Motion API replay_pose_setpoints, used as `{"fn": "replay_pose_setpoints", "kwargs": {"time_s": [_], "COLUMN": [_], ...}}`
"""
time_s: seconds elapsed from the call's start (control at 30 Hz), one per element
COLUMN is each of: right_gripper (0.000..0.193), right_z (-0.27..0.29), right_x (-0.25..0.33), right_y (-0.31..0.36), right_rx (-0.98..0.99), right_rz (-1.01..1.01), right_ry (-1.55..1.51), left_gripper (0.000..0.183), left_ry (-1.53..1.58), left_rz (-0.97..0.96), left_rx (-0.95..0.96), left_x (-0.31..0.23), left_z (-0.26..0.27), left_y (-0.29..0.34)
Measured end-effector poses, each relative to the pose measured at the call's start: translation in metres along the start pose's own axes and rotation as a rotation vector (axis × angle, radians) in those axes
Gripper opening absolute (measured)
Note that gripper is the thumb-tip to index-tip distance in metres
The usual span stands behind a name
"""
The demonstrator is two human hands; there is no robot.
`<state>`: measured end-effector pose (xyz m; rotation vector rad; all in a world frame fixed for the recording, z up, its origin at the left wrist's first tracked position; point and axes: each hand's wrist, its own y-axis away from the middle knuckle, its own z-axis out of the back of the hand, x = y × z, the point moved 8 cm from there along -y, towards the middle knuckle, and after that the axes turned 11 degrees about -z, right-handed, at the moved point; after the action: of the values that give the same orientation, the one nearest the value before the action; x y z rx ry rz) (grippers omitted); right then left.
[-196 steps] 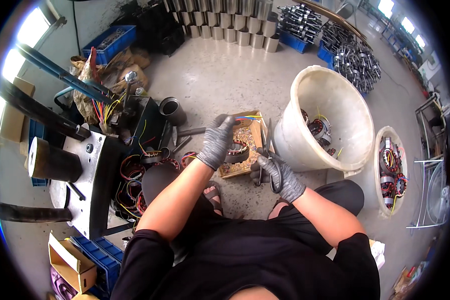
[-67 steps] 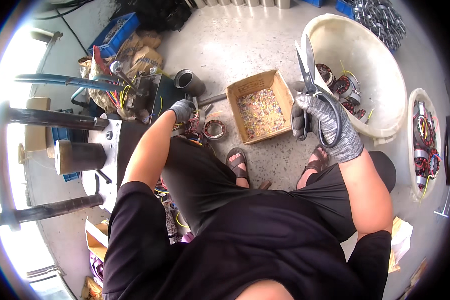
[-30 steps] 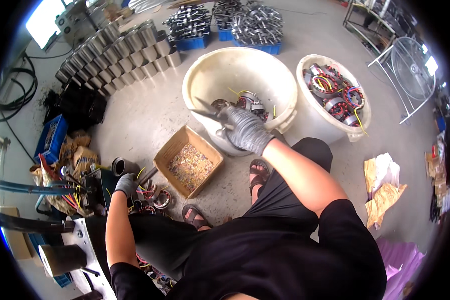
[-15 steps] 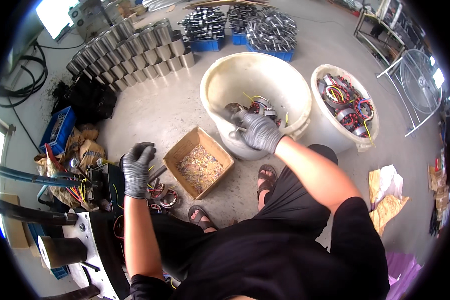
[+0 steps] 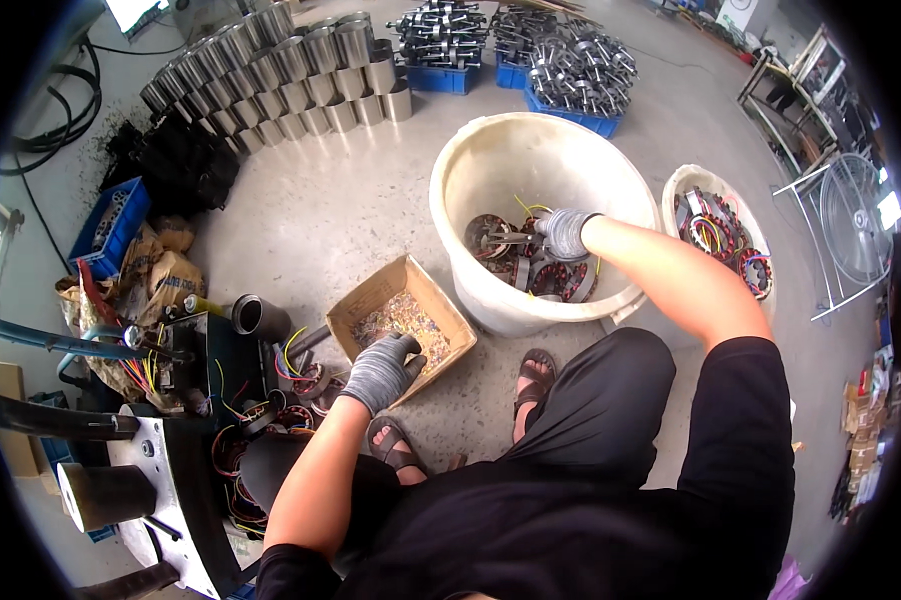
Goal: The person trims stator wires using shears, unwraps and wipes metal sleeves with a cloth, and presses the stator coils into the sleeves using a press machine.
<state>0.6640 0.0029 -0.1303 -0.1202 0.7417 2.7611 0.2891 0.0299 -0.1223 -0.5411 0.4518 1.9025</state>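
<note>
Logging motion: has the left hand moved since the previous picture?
Yes: the left hand moved right, from beside the cardboard box to overlapping its near edge.

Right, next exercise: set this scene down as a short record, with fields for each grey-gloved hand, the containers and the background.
Left hand: nothing visible in it; at the near edge of the square brown cardboard box, contact unclear
Right hand: holding dark metal scissors inside the large white plastic tub
Box contents: small multicoloured scraps
Tub contents: red-and-silver ring-shaped parts with wires
Right of tub: second white plastic tub, similar parts
Background: stacked silver metal cylinders; blue plastic crates
</note>
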Motion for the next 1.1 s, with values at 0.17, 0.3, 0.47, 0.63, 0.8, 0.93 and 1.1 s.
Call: {"fn": "replay_pose_setpoints", "kwargs": {"time_s": [0.17,0.3,0.47,0.63,0.8,0.93,1.1], "right_gripper": [0.04,0.04,0.036,0.04,0.044,0.041,0.044], "right_z": [-0.007,-0.029,-0.048,-0.064,-0.074,-0.076,-0.072], "right_x": [0.017,0.007,0.01,0.011,0.019,0.023,0.02], "right_y": [-0.027,-0.059,-0.074,-0.08,-0.085,-0.082,-0.08], "right_rx": [0.061,0.034,0.024,0.077,0.035,0.014,0.076], "right_rz": [0.128,0.262,0.444,0.427,0.404,0.414,0.397], "right_ry": [0.06,0.285,0.346,0.351,0.394,0.422,0.492], "left_gripper": [0.032,0.036,0.04,0.04,0.039,0.035,0.034], "left_ry": [0.06,0.059,0.044,0.033,0.047,0.043,0.005], "left_rz": [0.094,0.042,0.052,0.003,0.036,0.027,0.008], "left_rx": [0.127,0.137,0.269,0.264,0.296,0.305,0.308], "left_x": [0.01,0.012,0.016,0.012,0.016,0.018,0.02], "left_z": [-0.01,-0.017,-0.031,-0.032,-0.033,-0.036,-0.041], "left_y": [-0.002,-0.004,-0.005,-0.002,0.006,0.006,0.007]}}
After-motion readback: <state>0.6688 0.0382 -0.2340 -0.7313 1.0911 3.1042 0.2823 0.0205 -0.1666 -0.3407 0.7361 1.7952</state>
